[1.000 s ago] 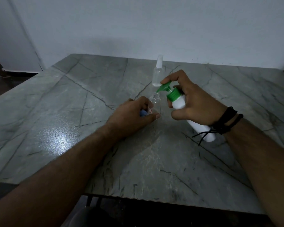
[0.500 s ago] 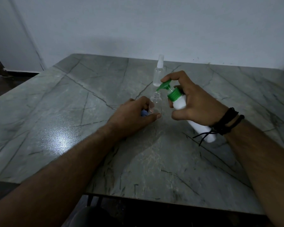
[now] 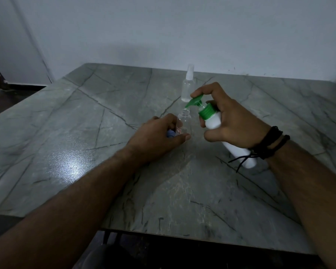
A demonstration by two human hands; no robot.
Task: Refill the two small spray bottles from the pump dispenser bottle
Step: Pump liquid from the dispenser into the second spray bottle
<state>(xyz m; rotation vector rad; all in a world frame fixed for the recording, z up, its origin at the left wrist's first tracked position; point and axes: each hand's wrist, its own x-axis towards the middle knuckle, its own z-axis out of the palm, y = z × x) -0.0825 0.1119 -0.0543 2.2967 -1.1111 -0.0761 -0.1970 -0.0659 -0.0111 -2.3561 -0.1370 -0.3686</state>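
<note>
Refill number one underway: left hand [image 3: 159, 136] grips the uncapped spray bottle [image 3: 184, 123], right hand [image 3: 231, 121] clutches the pump bottle [image 3: 213, 121], finger on its green pump head [image 3: 194, 100]; capped spray bottle [image 3: 188, 84] near the table's [image 3: 85, 133] far edge waits.

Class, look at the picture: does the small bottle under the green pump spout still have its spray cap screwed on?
No. The small bottle held by the left hand shows a bare threaded neck beneath the green pump spout.
</note>
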